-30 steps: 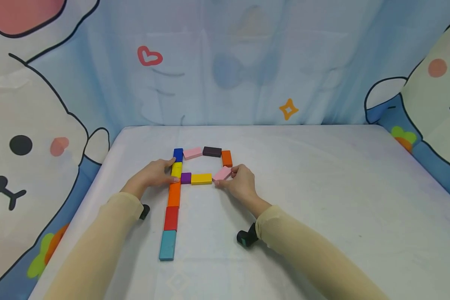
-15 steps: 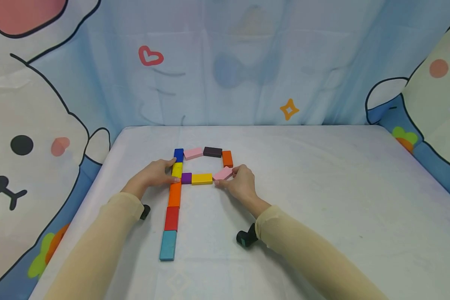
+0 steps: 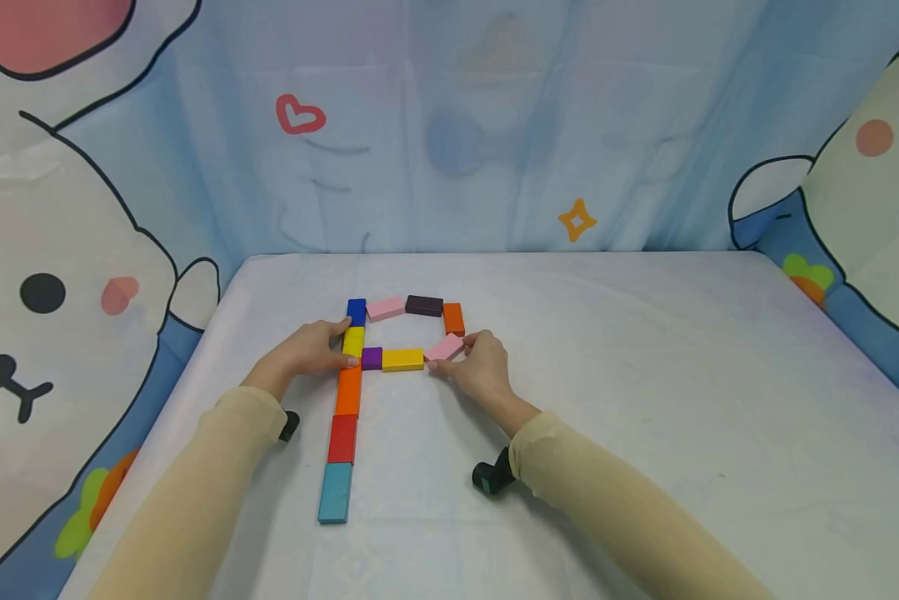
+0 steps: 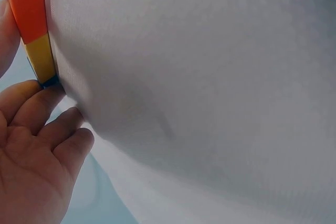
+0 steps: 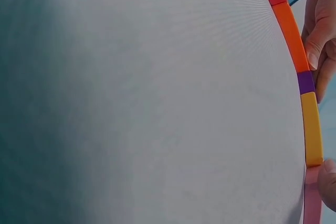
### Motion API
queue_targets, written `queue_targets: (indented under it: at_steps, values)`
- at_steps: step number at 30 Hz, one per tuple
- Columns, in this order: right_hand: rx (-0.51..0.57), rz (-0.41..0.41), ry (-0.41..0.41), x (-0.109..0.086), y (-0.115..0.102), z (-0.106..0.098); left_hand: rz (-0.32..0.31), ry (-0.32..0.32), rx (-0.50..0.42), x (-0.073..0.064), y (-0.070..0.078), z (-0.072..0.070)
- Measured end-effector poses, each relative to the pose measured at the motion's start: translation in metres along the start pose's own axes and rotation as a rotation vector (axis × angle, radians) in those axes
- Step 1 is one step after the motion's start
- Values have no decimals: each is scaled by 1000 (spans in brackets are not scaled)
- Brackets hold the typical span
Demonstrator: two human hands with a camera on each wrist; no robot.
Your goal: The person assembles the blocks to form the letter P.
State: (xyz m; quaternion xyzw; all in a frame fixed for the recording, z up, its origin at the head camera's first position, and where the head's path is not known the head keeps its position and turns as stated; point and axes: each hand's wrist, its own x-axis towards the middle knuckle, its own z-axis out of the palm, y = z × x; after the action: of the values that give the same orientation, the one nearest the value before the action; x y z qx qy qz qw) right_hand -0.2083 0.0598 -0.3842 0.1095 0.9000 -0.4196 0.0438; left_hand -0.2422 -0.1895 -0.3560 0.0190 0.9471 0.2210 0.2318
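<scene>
Coloured rectangular blocks lie flat in a P-like outline. My left hand (image 3: 310,347) is at its upright column, thumb and index finger spanning the yellow block (image 3: 354,340) between the blue block (image 3: 356,312) and the long orange block (image 3: 348,392). In the left wrist view its other fingers (image 4: 71,142) are loosely bent. My right hand (image 3: 482,373) pinches a slanted pink block (image 3: 445,347) at its ends, between thumb and index finger. That block's left end meets the long yellow block (image 3: 402,360), whose other end touches the purple block (image 3: 372,358).
A red block (image 3: 342,438) and a teal block (image 3: 335,493) continue the column toward me. Along the top lie another pink block (image 3: 386,308), a dark block (image 3: 424,306) and a short orange block (image 3: 453,318). A patterned curtain (image 3: 494,125) hangs behind the white table (image 3: 681,375).
</scene>
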Motion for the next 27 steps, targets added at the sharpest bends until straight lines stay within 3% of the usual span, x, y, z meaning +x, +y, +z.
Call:
queue_targets:
  at_steps: [9,19,23,27]
  values:
    - [20,17,-10,2,2,1,-9,1,-8,0,-1,0]
    - [73,8,-80,7,11,-12,-9,-11,-6,3,-1,-1]
    - [90,-87,-100,5,16,-25,7,-11,-10,1,-1,-2]
    - [42,-304,-143,5,21,-50,26,-5,-25,2,-5,-2]
